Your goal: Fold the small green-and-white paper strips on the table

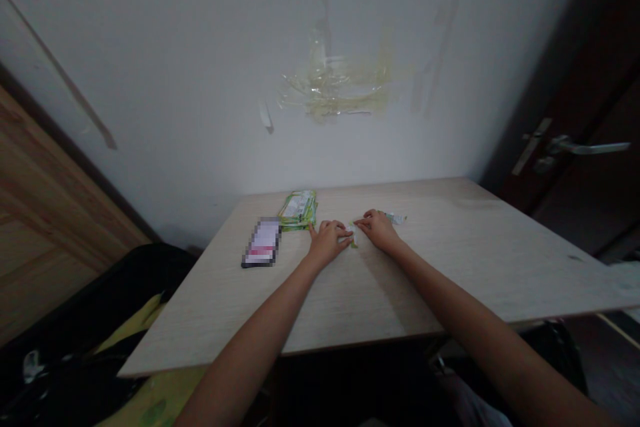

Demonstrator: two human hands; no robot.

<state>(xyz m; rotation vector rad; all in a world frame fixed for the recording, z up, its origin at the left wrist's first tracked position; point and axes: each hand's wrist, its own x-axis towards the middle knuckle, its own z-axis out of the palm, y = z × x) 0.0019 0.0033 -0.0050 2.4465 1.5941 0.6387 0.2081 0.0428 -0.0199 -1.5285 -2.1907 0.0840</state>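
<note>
Both my hands rest on a light wooden table (450, 260), side by side near its far middle. My left hand (327, 240) and my right hand (379, 228) have their fingers curled, and together they pinch a small green and white packet (353, 235) that lies between them on the table. A white end of a packet (397, 218) sticks out beyond my right hand. A stack of green and white packets (299, 209) lies just to the left of my left hand, close to the wall.
A phone (263, 243) lies flat on the table left of the stack. A white wall with tape residue (333, 90) stands behind the table. A dark door with a metal handle (583, 145) is at right, wooden panelling at left, a dark bag below left.
</note>
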